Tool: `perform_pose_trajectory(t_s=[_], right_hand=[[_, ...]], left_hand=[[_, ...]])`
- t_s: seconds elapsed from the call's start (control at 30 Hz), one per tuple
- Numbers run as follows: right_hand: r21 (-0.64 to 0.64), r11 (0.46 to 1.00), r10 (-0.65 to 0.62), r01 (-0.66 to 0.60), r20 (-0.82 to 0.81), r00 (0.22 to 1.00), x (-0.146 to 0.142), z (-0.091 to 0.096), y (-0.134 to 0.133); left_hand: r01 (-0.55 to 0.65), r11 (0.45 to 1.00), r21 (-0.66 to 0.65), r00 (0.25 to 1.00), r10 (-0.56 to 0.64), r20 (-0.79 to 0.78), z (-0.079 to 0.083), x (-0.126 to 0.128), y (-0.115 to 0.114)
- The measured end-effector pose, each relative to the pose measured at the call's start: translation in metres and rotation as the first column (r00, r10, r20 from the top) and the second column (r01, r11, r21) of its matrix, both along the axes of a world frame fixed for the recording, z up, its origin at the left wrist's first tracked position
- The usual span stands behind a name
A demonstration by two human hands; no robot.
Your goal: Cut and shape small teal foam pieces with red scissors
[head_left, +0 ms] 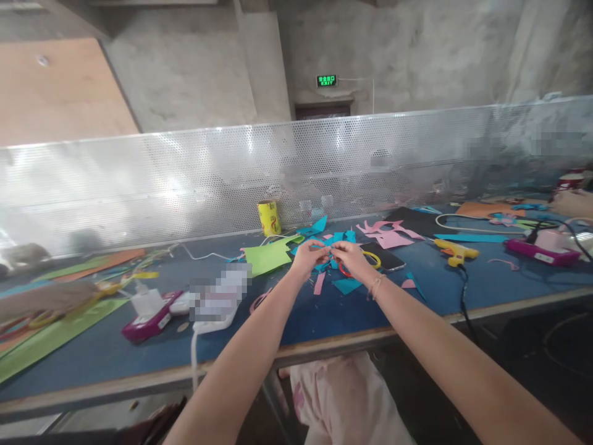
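Observation:
My left hand (pixel 308 259) and my right hand (pixel 353 259) meet over the middle of the blue table, fingertips almost touching. Both are closed in a pinch. What lies between the fingers is too small and covered to make out. Cut blue pieces (pixel 343 237) lie around and just behind the fingertips. Beside my right hand show the yellow and red handles of scissors (pixel 373 261), partly hidden by it. A light green sheet (pixel 265 256) lies left of my left hand. A pink strip (pixel 319 283) and a blue scrap (pixel 346 285) lie in front.
Pink cut-outs (pixel 389 237) and a dark phone (pixel 386 257) lie at right, with a yellow glue gun (pixel 456 251) beyond. A yellow can-like roll (pixel 269 217) stands behind. Purple power strips (pixel 147 325) sit at both sides. Another person's arm (pixel 44 301) reaches in at left.

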State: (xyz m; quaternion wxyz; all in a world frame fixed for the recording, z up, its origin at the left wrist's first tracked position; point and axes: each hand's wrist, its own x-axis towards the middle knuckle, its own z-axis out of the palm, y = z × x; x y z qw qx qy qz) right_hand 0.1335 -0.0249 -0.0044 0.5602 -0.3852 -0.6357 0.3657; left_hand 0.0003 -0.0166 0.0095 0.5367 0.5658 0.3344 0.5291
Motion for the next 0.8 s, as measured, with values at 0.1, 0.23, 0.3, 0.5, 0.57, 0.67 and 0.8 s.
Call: perform_pose_trajectory(t_s=[0.1,0.23,0.3,0.5,0.57,0.67,0.8], right_hand=[[0.019,1.000,0.017,-0.018,0.034,0.999,0.002,0.000,0.000],[0.009,0.998,0.068,-0.068,0.057,0.996,0.004,0.000,0.001],[-0.003,0.997,0.080,-0.080,0.061,0.995,0.005,0.000,0.001],[-0.097,0.990,0.092,-0.103,-0.111,0.990,0.001,0.000,0.001],[-0.108,0.986,0.108,-0.123,-0.141,0.984,-0.002,0.001,-0.002],[-0.061,0.995,0.077,-0.079,-0.026,0.997,-0.005,0.003,-0.005],[0.038,0.999,0.027,-0.030,0.069,0.997,-0.006,0.004,-0.005]], left_hand=[[0.006,1.000,0.012,0.999,-0.006,-0.040,0.000,-0.002,0.002],[-0.005,1.000,0.018,0.991,0.007,-0.135,0.001,-0.006,0.006],[-0.030,0.999,0.026,0.986,0.034,-0.164,0.001,-0.007,0.008],[-0.148,0.984,0.097,0.985,0.156,-0.075,0.001,-0.004,0.007],[-0.204,0.975,0.091,0.978,0.206,-0.017,0.000,-0.002,0.006],[-0.252,0.966,0.064,0.968,0.250,0.026,0.000,0.002,0.004],[-0.214,0.975,-0.052,0.972,0.218,0.089,0.002,0.007,0.001]])
